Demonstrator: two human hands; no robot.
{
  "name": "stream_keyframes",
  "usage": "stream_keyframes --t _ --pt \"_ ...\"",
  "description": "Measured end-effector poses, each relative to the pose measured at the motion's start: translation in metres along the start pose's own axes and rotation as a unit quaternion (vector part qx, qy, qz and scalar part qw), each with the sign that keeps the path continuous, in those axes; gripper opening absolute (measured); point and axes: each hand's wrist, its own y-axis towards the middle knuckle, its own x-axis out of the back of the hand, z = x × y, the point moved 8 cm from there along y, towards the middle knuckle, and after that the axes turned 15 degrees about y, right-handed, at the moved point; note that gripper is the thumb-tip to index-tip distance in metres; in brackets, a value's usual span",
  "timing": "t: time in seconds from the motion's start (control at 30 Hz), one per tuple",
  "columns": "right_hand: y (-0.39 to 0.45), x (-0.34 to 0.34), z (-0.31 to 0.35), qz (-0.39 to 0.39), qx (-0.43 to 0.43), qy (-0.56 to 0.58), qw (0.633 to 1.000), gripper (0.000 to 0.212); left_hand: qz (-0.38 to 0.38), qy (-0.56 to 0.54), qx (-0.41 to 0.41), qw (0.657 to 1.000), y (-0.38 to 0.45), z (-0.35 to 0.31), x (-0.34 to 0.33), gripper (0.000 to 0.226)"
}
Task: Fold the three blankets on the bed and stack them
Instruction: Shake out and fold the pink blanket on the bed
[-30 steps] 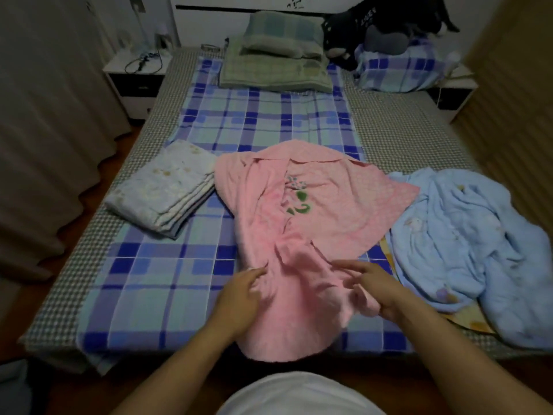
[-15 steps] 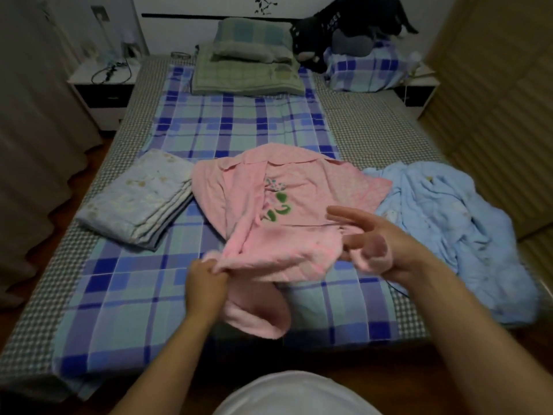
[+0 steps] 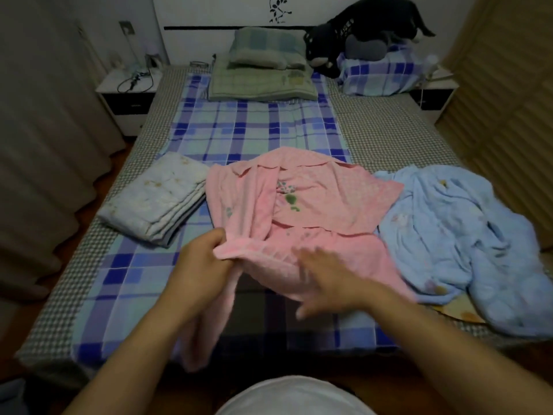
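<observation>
A rumpled pink blanket lies across the middle of the bed. My left hand grips its near edge, lifted off the sheet, and a pink tail hangs down under that hand. My right hand is blurred, fingers spread and straight, over the blanket's near part, holding nothing. A pale floral blanket lies folded at the left. A light blue blanket lies crumpled at the right.
The bed has a blue plaid sheet. Green pillows and a black plush toy sit at the head. Nightstands flank it, curtains hang at the left, and a wooden wardrobe stands at the right.
My right hand let go of the pink corner and swept left with fingers spread. My left hand raised the pink edge further onto the bed.
</observation>
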Motion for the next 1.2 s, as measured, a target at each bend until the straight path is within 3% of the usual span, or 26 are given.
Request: stream_keyframes --t 0.03,0.1,0.17,0.23,0.27,0.33,0.43,0.47,0.53,0.6,0.7,0.77,0.83,0.87,0.9,0.93,0.97,1.03,1.07,1.1,1.13,1.17,1.2 --pt "0.008 -0.034 0.008 -0.012 0.009 0.028 1.0 0.117 0.003 0.004 0.004 1.0 -0.004 -0.013 0.0 0.022" --pt "0.028 -0.052 -0.028 -0.178 -0.07 0.165 0.968 0.078 0.039 -0.008 -0.022 0.999 -0.018 -0.046 -0.004 0.024" --pt "0.029 -0.046 -0.087 -0.317 -0.199 0.351 0.859 0.038 0.08 -0.033 -0.062 0.994 -0.036 -0.077 -0.002 0.03" --pt "0.032 -0.045 -0.126 -0.292 -0.238 0.413 0.829 0.025 0.095 -0.037 -0.074 0.992 -0.044 -0.088 0.011 0.033" --pt "0.027 -0.034 -0.141 -0.294 -0.233 0.44 0.816 0.021 0.098 -0.008 -0.076 0.992 -0.044 -0.087 0.018 0.034" --pt "0.014 0.014 -0.189 -0.375 -0.219 0.496 0.752 0.024 0.128 0.173 -0.089 0.973 -0.038 -0.07 0.02 0.035" --pt "-0.008 0.11 -0.244 -0.531 -0.208 0.575 0.586 0.049 0.214 0.462 -0.087 0.856 -0.036 -0.029 -0.013 0.055" --pt "-0.014 0.146 -0.239 -0.554 -0.18 0.565 0.585 0.056 0.234 0.504 -0.075 0.828 -0.033 -0.014 -0.027 0.059" --pt "-0.03 0.204 -0.209 -0.59 -0.108 0.515 0.612 0.047 0.21 0.535 -0.045 0.817 -0.016 0.01 -0.041 0.051" --pt "-0.061 0.248 -0.178 -0.642 -0.039 0.441 0.626 0.036 0.128 0.521 -0.013 0.844 0.006 0.025 -0.032 0.032" --pt "-0.113 0.289 -0.151 -0.664 0.02 0.127 0.737 0.024 -0.056 0.502 -0.017 0.863 0.016 0.032 0.006 0.04" --pt "-0.128 0.275 -0.144 -0.586 0.099 -0.065 0.802 0.022 -0.127 0.503 -0.065 0.852 0.01 0.027 0.02 0.06" --pt "-0.111 0.207 -0.163 -0.363 0.137 -0.228 0.893 0.048 -0.137 0.51 -0.187 0.828 0.001 0.019 0.003 0.048" --pt "-0.101 0.153 -0.187 -0.188 0.099 -0.283 0.935 0.058 -0.098 0.512 -0.26 0.813 -0.007 0.019 -0.02 0.039" --pt "-0.1 0.1 -0.218 -0.041 0.053 -0.353 0.933 0.057 -0.042 0.521 -0.309 0.795 -0.018 0.028 -0.05 0.034" --pt "-0.105 0.065 -0.25 0.028 -0.002 -0.38 0.925 0.048 0.03 0.537 -0.315 0.782 -0.028 0.043 -0.079 0.031" --pt "-0.113 0.052 -0.271 0.007 -0.074 -0.347 0.935 0.043 0.114 0.551 -0.282 0.778 -0.036 0.056 -0.105 0.032" --pt "-0.124 0.053 -0.302 -0.143 -0.189 -0.214 0.948 0.037 0.224 0.573 -0.191 0.765 -0.052 0.097 -0.144 0.051" --pt "-0.126 0.051 -0.311 -0.212 -0.211 -0.182 0.936 0.033 0.271 0.58 -0.15 0.754 -0.062 0.113 -0.158 0.058" --pt "-0.122 0.031 -0.318 -0.185 -0.233 -0.179 0.938 0.031 0.312 0.57 -0.137 0.748 -0.07 0.127 -0.175 0.057" --pt "-0.115 0.0 -0.323 -0.1 -0.235 -0.202 0.945 0.032 0.323 0.574 -0.156 0.736 -0.078 0.141 -0.193 0.051" --pt "-0.113 -0.045 -0.321 0.011 -0.219 -0.209 0.953 0.034 0.338 0.586 -0.16 0.719 -0.085 0.158 -0.209 0.044" --pt "-0.113 -0.091 -0.321 0.139 -0.231 -0.171 0.948 0.037 0.382 0.58 -0.111 0.711 -0.092 0.174 -0.218 0.041"
